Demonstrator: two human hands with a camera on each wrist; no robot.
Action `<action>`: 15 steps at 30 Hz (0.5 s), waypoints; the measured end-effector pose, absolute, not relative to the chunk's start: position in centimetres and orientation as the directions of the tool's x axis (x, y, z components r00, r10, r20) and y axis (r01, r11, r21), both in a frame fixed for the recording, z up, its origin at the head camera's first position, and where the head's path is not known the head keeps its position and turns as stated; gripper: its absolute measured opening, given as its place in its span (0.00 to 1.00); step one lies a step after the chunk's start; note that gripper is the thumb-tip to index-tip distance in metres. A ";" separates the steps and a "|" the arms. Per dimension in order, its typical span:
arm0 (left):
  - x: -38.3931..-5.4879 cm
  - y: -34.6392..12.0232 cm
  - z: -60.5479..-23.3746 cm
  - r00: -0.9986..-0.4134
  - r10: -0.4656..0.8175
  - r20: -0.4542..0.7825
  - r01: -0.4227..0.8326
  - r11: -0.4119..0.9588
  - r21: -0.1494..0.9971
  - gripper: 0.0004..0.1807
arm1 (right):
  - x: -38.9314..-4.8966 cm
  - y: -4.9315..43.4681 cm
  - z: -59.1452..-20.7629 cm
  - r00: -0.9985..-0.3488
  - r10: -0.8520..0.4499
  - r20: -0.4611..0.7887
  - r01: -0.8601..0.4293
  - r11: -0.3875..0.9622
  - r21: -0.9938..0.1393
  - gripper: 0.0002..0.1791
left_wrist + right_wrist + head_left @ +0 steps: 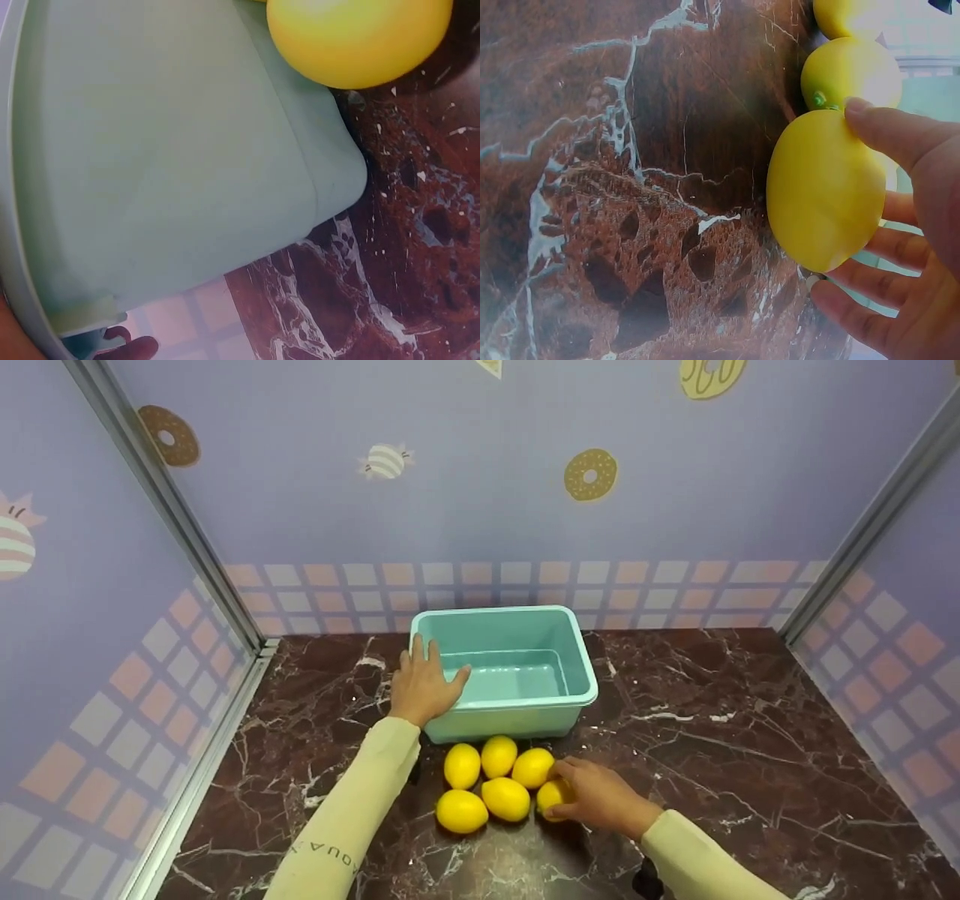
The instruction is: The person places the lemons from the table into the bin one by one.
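Observation:
A light teal plastic bin (510,720) stands on the table with its hollow inside showing. My left hand (424,686) rests on its left rim, fingers straight and spread, thumb over the inside. In the left wrist view the bin's outer wall (157,150) fills much of the picture, and a fingertip (139,349) shows past the rim. Several yellow lemons (506,799) lie in two rows in front of the bin. My right hand (604,799) holds the nearest right lemon (825,191) between thumb and fingers. That lemon touches its neighbour (855,71).
The dark red marbled tabletop (712,750) extends to both sides of the bin. Behind it rises a lilac wall (480,510) with donut and candy pictures. Side panels with metal frame posts (862,510) enclose the table left and right.

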State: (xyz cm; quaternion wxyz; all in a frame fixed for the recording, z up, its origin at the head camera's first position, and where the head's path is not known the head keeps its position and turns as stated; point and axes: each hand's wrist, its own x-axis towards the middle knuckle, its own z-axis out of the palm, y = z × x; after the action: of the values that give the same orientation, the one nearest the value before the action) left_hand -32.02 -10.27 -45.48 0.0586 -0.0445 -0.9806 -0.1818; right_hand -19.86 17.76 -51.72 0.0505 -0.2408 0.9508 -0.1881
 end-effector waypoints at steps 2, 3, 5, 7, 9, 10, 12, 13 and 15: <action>-32.1 -10.4 -45.6 -0.988 0.071 0.137 0.115 0.931 0.345 0.47 | -19.8 17.8 -51.8 -0.876 -0.483 0.000 -0.448 0.813 -0.373 0.27; -32.1 -10.3 -45.6 -0.988 0.072 0.138 0.116 0.932 0.344 0.47 | -19.8 17.8 -51.8 -0.874 -0.485 0.004 -0.453 0.813 -0.367 0.28; -32.2 -10.5 -45.6 -0.988 0.072 0.136 0.115 0.932 0.344 0.46 | -19.7 17.8 -51.9 -0.870 -0.493 0.006 -0.463 0.812 -0.356 0.28; -32.2 -10.6 -45.7 -0.988 0.074 0.135 0.117 0.930 0.348 0.46 | -19.7 17.9 -52.0 -0.868 -0.496 0.001 -0.465 0.812 -0.353 0.28; -32.2 -10.6 -45.7 -0.988 0.083 0.134 0.126 0.925 0.359 0.46 | -19.6 18.1 -52.1 -0.867 -0.499 -0.013 -0.462 0.812 -0.357 0.29; -32.2 -10.6 -45.7 -0.987 0.089 0.134 0.132 0.922 0.363 0.46 | -19.6 18.1 -52.1 -0.865 -0.501 -0.023 -0.461 0.812 -0.359 0.30; -32.2 -10.7 -45.8 -0.986 0.098 0.135 0.142 0.918 0.370 0.45 | -19.5 18.3 -52.1 -0.858 -0.512 -0.037 -0.464 0.806 -0.368 0.31; -32.2 -10.7 -45.8 -0.986 0.098 0.135 0.142 0.918 0.370 0.44 | -19.5 18.3 -52.2 -0.854 -0.519 -0.043 -0.468 0.801 -0.373 0.32; -32.3 -10.7 -45.9 -0.986 0.098 0.136 0.142 0.919 0.367 0.44 | -19.4 18.4 -52.2 -0.843 -0.536 -0.048 -0.478 0.787 -0.390 0.33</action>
State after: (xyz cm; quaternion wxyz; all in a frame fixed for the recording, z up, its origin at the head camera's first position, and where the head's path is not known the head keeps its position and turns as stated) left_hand -32.26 -10.67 -45.89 0.0576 -0.0612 -0.9779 -0.1912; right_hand -19.40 18.39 -52.22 0.0784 -0.2693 0.9419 -0.1847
